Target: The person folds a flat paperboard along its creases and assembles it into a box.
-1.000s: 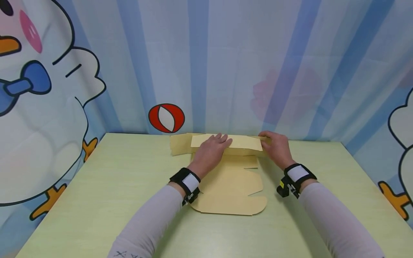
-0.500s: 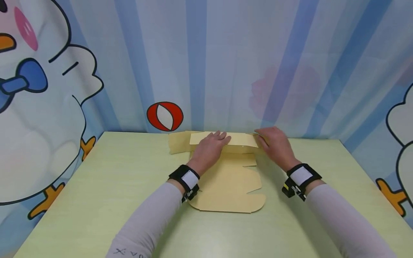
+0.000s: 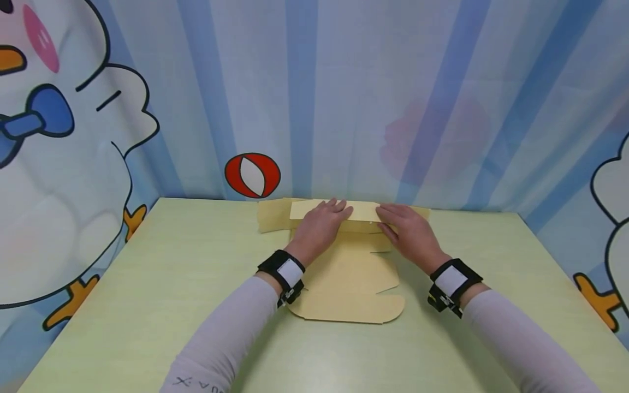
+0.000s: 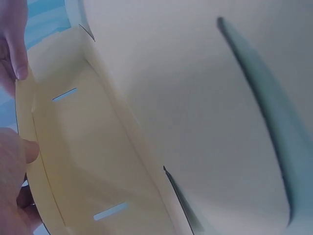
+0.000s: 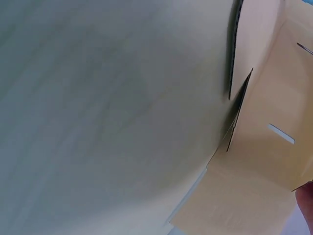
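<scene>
A partly folded tan cardboard box [image 3: 344, 278] lies on the table, its near panel flat and its far wall raised with a folded strip [image 3: 363, 212] along the top. My left hand [image 3: 318, 229] grips the middle of that strip, fingers over the top; the left wrist view shows its thumb [image 4: 32, 152] on the slotted wall [image 4: 93, 147]. At the strip's right end, my right hand [image 3: 413, 232] pinches the edge, fingers above and thumb in front. In the right wrist view only the thumb [image 5: 304, 203] shows, beside the slotted wall. Both hands' remaining fingers are partly hidden.
Side flaps stick out from the raised wall, the left flap [image 3: 274, 215] fully visible and the right flap [image 3: 422, 213] partly behind my hand. The pale green table [image 3: 147, 305] ends at a striped blue curtain [image 3: 344, 98] printed with cartoon figures.
My right hand has moved from the right side flap leftward onto the end of the folded strip, leaving the flap's tip visible. My left hand has stayed in place.
</scene>
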Tool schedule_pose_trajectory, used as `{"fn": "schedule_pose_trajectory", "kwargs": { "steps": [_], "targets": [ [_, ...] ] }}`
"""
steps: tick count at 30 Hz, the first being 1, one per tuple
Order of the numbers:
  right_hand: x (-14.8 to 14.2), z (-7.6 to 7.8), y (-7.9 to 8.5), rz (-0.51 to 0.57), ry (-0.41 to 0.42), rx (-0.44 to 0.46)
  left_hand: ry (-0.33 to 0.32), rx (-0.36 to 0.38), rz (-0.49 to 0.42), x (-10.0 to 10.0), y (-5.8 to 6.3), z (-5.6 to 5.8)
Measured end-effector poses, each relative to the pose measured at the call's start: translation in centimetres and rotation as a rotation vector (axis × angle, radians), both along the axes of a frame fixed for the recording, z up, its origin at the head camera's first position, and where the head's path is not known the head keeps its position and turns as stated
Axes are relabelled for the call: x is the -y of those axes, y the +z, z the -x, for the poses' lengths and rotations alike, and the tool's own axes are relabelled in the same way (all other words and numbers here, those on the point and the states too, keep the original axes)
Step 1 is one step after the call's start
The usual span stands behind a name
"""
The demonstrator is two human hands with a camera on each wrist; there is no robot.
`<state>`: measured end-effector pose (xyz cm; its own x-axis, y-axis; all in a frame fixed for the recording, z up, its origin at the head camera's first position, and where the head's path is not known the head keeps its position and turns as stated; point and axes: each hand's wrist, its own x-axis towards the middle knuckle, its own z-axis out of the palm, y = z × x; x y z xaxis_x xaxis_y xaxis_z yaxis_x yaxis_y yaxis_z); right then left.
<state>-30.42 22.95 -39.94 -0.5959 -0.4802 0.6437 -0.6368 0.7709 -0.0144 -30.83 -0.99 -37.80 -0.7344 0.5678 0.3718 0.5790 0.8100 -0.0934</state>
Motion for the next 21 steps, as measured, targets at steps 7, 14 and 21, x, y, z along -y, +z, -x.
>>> {"fn": "schedule_pose_trajectory", "kwargs": {
  "steps": [7,14,21],
  "targets": [
    [0.8,-0.6,-0.1,-0.03,-0.073,0.036,0.002,-0.004,-0.025,0.0,0.0,-0.1],
    [1.1,-1.0,-0.3,-0.048,-0.099,0.05,-0.01,0.003,-0.039,0.0,0.1,-0.1],
    [1.5,-1.1,-0.6,-0.001,-0.088,0.024,-0.018,0.001,-0.046,0.0,0.0,-0.1]
  ]
}}
